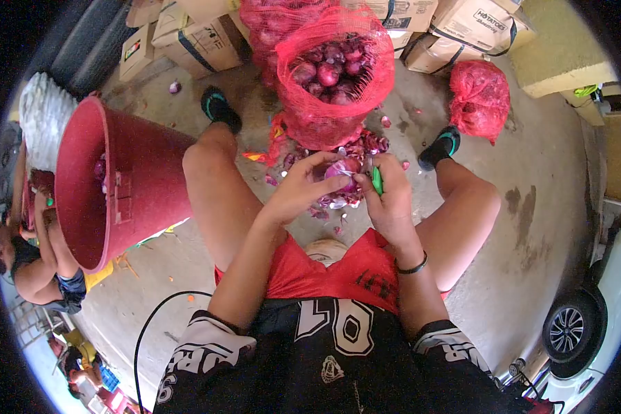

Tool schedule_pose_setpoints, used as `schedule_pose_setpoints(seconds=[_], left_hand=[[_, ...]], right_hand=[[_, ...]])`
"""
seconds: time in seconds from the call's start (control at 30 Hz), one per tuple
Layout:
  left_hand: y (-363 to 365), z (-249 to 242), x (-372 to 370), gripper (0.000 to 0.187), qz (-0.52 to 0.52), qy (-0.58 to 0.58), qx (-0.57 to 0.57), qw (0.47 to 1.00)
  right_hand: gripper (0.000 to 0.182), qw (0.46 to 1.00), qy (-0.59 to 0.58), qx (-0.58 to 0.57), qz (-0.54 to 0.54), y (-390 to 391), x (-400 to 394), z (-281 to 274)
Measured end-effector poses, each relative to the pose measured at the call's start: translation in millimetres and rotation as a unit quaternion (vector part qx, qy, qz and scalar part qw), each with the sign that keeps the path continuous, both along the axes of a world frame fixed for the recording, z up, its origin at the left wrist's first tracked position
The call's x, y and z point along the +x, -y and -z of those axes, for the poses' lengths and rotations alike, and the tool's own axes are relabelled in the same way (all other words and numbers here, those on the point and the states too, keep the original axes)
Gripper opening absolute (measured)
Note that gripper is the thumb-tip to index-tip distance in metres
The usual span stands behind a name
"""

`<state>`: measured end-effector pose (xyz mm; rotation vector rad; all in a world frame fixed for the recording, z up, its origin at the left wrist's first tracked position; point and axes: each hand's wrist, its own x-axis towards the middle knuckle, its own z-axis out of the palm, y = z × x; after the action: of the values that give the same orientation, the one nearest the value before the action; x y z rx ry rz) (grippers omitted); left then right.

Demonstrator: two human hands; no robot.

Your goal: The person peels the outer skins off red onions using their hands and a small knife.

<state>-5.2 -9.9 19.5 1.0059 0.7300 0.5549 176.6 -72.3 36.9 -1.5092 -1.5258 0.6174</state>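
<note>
My left hand is closed around a red onion, in front of my lap. Beside it, my right hand grips a small knife with a green handle; its thumb is close to the onion, and most of the blade cannot be made out. Onion skins and scraps lie on the floor below both hands. Just beyond stands an open red mesh sack full of red onions.
A big red tub leans at left with onions inside. A co-worker sits beyond it. Cardboard boxes line the back. A smaller filled mesh sack lies right, near my foot. A car wheel is at lower right.
</note>
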Motion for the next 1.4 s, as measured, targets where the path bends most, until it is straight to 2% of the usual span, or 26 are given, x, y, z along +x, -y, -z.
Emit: schedule_pose_setpoints(seconds=[0.03,0.1,0.13,0.27,0.33,0.43,0.47,0.57,0.63,0.7,0.73,0.83,0.9,0.93,0.97,1.03,1.1,1.2,1.27,1.4], left_hand=[[0,1,0,0.056,0.014,-0.021,0.002,1.000],[0,1,-2,0.054,0.024,-0.002,-0.013,1.000],[2,1,-3,0.054,0.028,0.008,-0.020,0.999],[7,2,-5,0.058,0.027,0.092,-0.032,0.995],[8,2,-4,0.061,0.019,0.138,-0.062,0.988],[7,2,6,0.066,-0.010,0.101,-0.179,0.979],[8,2,7,0.065,-0.016,0.110,-0.163,0.980],[10,7,7,0.063,-0.033,0.138,-0.100,0.985],[8,10,8,0.061,-0.045,0.158,-0.042,0.986],[7,14,10,0.060,-0.065,0.166,-0.033,0.983],[7,15,10,0.059,-0.076,0.170,-0.028,0.982],[4,14,9,0.059,-0.136,0.168,-0.138,0.966],[-1,20,3,0.058,-0.148,0.084,-0.079,0.982],[-2,21,1,0.058,-0.153,0.042,-0.050,0.986],[-2,22,1,0.058,-0.161,0.047,-0.038,0.985],[-1,16,4,0.057,-0.173,0.060,-0.015,0.983],[0,18,9,0.057,-0.173,0.064,0.028,0.982],[0,13,9,0.057,-0.181,0.071,0.062,0.979],[1,12,7,0.058,-0.189,0.068,0.092,0.975],[0,20,5,0.062,-0.198,0.007,0.180,0.964]], right_hand=[[0.016,1.000,0.007,0.021,0.004,0,-2,-3],[0.016,0.991,-0.104,-0.059,0.063,0,1,0],[0.017,0.978,-0.160,-0.099,0.091,0,3,1],[0.018,0.905,-0.392,-0.146,0.085,-4,9,-2],[0.019,0.907,-0.391,-0.140,0.067,-2,12,-2],[0.019,0.900,-0.410,-0.135,0.063,0,9,-1],[0.019,0.895,-0.419,-0.134,0.067,0,8,-2],[0.020,0.865,-0.463,-0.087,0.175,-5,14,-12],[0.019,0.858,-0.489,-0.057,0.145,-2,30,-5],[0.018,0.852,-0.502,-0.041,0.142,0,38,3],[0.019,0.843,-0.502,-0.042,0.190,0,38,2],[0.019,0.839,-0.495,-0.009,0.224,1,50,9],[0.018,0.852,-0.462,0.018,0.245,2,59,1],[0.021,0.879,-0.409,-0.017,0.243,4,67,4],[0.024,0.902,-0.354,-0.050,0.241,5,73,8],[0.031,0.971,-0.157,-0.071,0.165,4,58,10],[0.039,0.991,-0.050,-0.103,0.070,6,36,16],[0.045,0.986,-0.089,-0.127,-0.054,13,1,7],[0.045,0.984,-0.106,-0.108,-0.094,13,-10,4],[0.045,0.987,-0.102,-0.070,-0.101,11,-14,2]])
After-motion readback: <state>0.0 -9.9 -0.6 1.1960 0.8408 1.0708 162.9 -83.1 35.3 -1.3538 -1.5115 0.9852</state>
